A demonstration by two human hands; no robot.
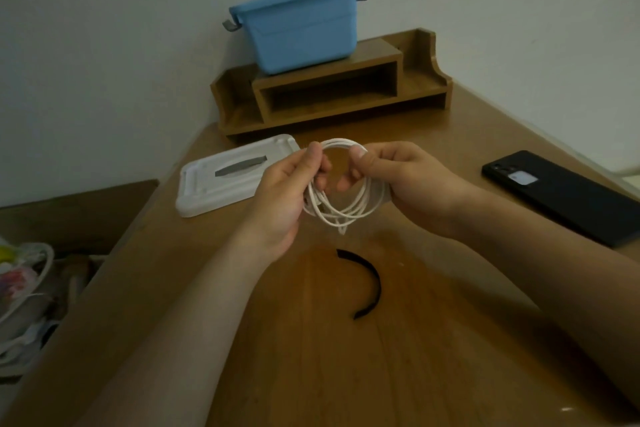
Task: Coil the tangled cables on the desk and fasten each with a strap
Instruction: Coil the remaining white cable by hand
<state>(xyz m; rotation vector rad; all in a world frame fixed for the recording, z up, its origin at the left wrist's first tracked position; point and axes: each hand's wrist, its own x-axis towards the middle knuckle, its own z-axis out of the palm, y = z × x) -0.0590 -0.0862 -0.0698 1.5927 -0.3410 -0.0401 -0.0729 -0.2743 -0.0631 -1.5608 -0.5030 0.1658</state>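
A black strap [363,283] lies curved on the wooden desk [311,357], nearest the viewer. Above it, a thin white cable [341,208], wound into several loose loops, hangs in the air. The left hand [287,198] and right hand [401,181] each pinch one side of the coil, fingers curled around it.

Glossy wooden desk [311,374]; smooth white cable [346,208]; matt black strap [372,283].

Two bare hands, left hand [287,191] and right hand [401,177], hold a coiled white cable [341,205] above a wooden desk [311,357], a black strap [367,284] lying below.
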